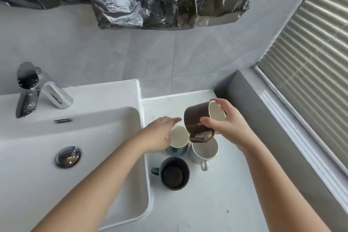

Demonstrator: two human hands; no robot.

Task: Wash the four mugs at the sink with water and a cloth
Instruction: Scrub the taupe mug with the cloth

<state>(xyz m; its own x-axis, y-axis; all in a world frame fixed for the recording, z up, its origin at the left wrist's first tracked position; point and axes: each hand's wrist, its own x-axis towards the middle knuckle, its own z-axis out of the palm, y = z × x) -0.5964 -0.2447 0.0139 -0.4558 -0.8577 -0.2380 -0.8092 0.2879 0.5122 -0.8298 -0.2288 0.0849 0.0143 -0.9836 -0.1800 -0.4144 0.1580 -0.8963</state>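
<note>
Right hand [231,128] grips a brown glazed ceramic mug [195,118] tipped sideways, fingers curled round its rim. It hangs over the white ceramic mug [204,151] and the teal cream-lined mug [178,142], which stand by the white counter's [207,203] left edge beside the white basin sink [75,137], with a dark grey mug [174,173] nearer the front. Left hand [160,133] hovers flat over the teal mug, fingers straight and together. Risk: the brown mug's handle hangs close over the white mug's rim, so a careless swing toward the sink could chip or topple it.

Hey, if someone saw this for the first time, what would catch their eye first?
Probably the brown mug, tipped on its side in the right hand above three mugs standing on the white counter right of the sink. Next, the crumpled black plastic sheet hanging across the wall at the top.
</note>
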